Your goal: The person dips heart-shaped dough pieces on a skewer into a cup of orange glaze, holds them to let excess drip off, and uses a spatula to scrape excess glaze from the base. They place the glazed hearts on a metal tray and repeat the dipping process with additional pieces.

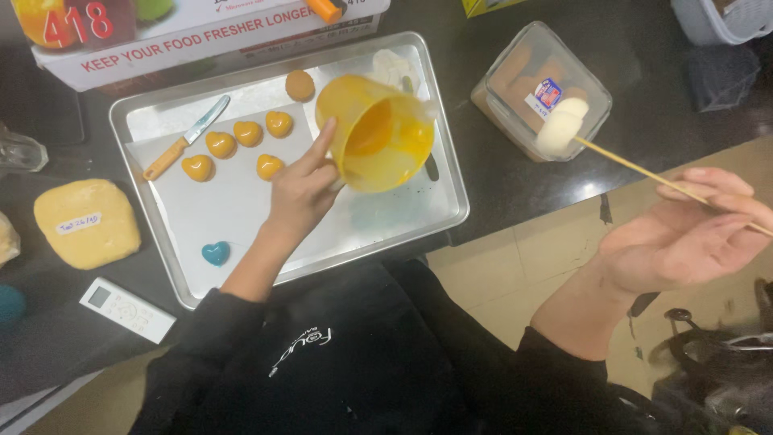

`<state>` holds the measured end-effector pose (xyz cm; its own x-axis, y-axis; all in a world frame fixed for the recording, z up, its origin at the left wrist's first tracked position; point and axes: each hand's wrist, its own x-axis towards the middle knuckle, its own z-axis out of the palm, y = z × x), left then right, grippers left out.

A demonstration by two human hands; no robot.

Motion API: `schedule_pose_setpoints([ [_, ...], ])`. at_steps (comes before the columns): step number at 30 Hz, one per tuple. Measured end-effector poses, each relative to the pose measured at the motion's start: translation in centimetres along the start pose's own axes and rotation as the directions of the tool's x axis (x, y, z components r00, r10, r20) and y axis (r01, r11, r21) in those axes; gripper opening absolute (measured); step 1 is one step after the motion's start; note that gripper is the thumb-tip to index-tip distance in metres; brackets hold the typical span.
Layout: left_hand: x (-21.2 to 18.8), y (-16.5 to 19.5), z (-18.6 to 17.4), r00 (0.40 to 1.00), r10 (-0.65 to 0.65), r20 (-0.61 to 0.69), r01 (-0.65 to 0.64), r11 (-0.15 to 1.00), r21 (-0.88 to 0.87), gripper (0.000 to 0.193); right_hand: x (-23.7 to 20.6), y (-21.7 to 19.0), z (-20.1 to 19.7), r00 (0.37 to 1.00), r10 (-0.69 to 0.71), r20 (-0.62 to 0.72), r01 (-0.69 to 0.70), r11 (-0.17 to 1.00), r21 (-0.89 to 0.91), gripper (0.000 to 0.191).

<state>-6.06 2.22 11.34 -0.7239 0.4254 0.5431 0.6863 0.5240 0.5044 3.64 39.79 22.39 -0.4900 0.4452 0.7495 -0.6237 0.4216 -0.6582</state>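
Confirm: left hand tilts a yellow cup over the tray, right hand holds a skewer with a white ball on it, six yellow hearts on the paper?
Not quite: the head view shows five yellow hearts on the paper, not six. The rest holds: left hand tilts the yellow cup over the tray; right hand holds the skewer with its white ball.

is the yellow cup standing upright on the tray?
No. The left hand holds the cup tipped on its side above the tray, its open mouth facing the camera.
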Motion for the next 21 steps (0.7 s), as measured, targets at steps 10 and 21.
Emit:
schedule_pose_setpoints([
  [10, 1.9, 1.6, -3.5, 0.997, 0.071, -0.023, -0.071, 0.997, 0.026, 0.023, 3.6, -2.5, 2.6, 0.964, -0.199, 0.178, 0.205, 0.979, -0.019, 0.024],
  [21, 1.4, 1.9, -1.2, 0.995, 0.103, -0.011, -0.103, 0.995, 0.017, 0.023, 4.4, -4.2, 3.1, 0.953, -0.218, 0.21, 0.207, 0.976, 0.073, 0.022],
])
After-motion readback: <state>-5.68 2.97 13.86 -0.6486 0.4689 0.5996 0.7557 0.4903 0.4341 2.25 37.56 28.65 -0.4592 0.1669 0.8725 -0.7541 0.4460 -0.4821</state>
